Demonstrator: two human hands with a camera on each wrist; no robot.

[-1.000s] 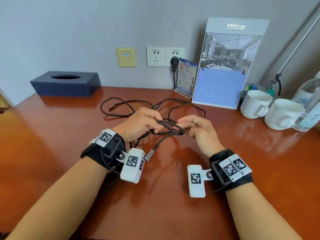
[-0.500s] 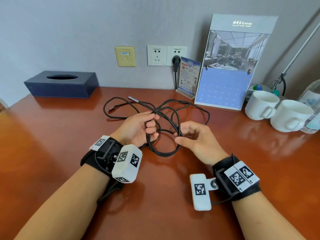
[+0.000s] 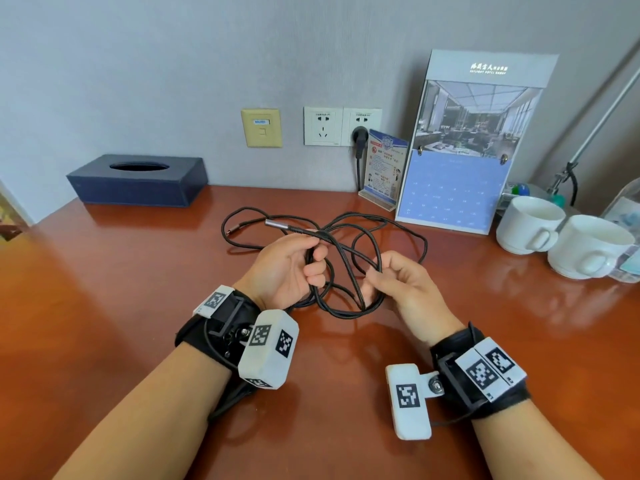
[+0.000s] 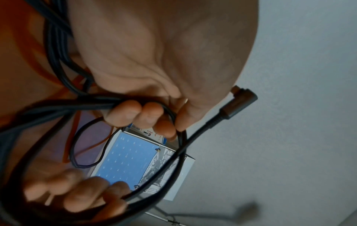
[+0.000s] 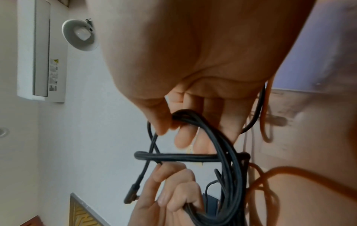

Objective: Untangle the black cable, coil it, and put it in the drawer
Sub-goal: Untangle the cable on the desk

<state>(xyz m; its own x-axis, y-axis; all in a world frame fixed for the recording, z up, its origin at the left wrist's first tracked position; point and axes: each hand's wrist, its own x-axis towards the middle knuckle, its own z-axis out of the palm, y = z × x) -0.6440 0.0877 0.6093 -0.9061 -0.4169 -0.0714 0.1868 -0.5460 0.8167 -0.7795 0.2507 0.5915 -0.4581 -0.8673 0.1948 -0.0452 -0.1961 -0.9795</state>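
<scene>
The black cable [image 3: 349,308] hangs in several loops between my hands above the wooden table [image 3: 104,306], and more of it lies tangled behind them [image 3: 398,225]. My left hand [image 3: 313,258] grips a bunch of strands, fingers curled round them [image 4: 142,116]. A silver-tipped end [image 3: 273,223] sticks out past its thumb; it shows as an angled plug [image 4: 239,100] in the left wrist view. My right hand [image 3: 375,271] pinches a few strands between thumb and forefinger [image 5: 173,123]. No drawer is in view.
A dark blue tissue box [image 3: 138,180] stands at the back left. A calendar stand [image 3: 464,147], a small card [image 3: 382,168] and a plugged wall socket [image 3: 360,140] line the back. Two white cups [image 3: 530,223] [image 3: 592,251] and a bottle [image 3: 627,220] sit at the right.
Both hands have turned from palms-down to palms facing each other and moved slightly apart. The tight bunch has opened into a hanging loop, and the silver-tipped end has come up by the left thumb.
</scene>
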